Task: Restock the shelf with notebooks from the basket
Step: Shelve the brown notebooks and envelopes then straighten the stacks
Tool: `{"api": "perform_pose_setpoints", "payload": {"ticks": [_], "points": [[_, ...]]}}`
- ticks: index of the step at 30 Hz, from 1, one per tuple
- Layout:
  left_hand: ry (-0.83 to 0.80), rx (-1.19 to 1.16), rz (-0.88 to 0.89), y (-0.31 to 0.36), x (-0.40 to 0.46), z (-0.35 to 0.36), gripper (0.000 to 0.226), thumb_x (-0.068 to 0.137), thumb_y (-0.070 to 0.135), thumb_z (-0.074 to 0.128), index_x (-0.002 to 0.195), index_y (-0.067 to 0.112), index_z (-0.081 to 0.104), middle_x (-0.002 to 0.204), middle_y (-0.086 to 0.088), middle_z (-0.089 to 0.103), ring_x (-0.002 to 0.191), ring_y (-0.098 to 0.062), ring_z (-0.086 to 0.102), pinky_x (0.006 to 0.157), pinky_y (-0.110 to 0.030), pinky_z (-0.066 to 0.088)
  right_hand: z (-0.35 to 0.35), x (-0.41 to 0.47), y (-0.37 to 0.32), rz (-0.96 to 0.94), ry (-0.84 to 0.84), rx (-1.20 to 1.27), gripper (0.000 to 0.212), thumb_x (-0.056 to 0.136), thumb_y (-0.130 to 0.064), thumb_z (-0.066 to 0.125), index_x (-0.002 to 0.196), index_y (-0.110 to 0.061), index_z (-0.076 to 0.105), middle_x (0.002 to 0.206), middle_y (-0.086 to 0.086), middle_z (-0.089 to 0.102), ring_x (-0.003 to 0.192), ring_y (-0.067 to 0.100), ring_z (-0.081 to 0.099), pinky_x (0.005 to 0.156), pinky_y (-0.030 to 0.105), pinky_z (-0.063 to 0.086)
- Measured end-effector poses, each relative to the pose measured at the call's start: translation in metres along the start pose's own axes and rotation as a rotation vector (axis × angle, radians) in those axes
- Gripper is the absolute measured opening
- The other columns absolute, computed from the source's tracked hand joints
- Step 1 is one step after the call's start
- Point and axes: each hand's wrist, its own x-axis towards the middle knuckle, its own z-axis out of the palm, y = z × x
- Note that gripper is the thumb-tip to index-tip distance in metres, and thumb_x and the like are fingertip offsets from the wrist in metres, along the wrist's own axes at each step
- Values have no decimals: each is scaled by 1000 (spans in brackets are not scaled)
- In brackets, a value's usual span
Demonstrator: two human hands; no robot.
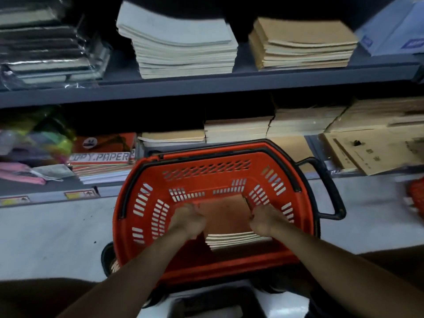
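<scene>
A red plastic basket (142, 203) with black handles stands on the floor in front of the shelf. Inside it lies a stack of brown-covered notebooks (226, 216). My left hand (189, 220) grips the stack's left edge and my right hand (266, 220) grips its right edge. On the upper shelf (206, 84) sit a pale grey notebook stack (181, 44) and a brown notebook stack (302, 44).
The lower shelf holds more brown notebook stacks (238, 129), a copy paper pack (103, 154), colourful items at far left and cardboard pieces (371, 148) at right. Wrapped dark books (46, 49) fill the upper left. Another red object (416, 196) shows at the right edge. Pale floor surrounds the basket.
</scene>
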Motion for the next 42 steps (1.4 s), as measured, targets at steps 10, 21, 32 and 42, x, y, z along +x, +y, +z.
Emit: {"api": "perform_pose_setpoints", "payload": {"ticks": [10,21,32,42], "points": [[16,88,-139,-2,29,40,53,66,40,44,108,20,70,108,-5,74,96,-24,72,83,-37,62,26,39,-4,57,-108,-87,41,91,-35,66,125,-13,65,124,10,67,109,27,67,90,36,57],[-214,-541,-359,28,33,39,18,85,-2,57,85,9,71,85,-8,69,77,-22,64,67,-27,53,27,46,-2,115,-178,2,58,94,-46,61,141,-14,54,137,14,60,124,30,60,101,40,53],[-542,-797,-375,59,-4,18,28,104,-3,46,95,7,70,102,-15,73,104,-46,69,78,-29,59,9,23,4,138,-108,141,30,101,-36,50,116,-14,64,103,2,63,91,18,59,79,30,46],[-472,-889,-365,59,-60,-4,29,102,-12,42,101,5,67,111,-13,67,111,-43,68,65,-33,65,-15,-18,2,334,-10,843,12,98,-13,54,101,-11,65,103,9,71,88,23,68,65,33,63]]}}
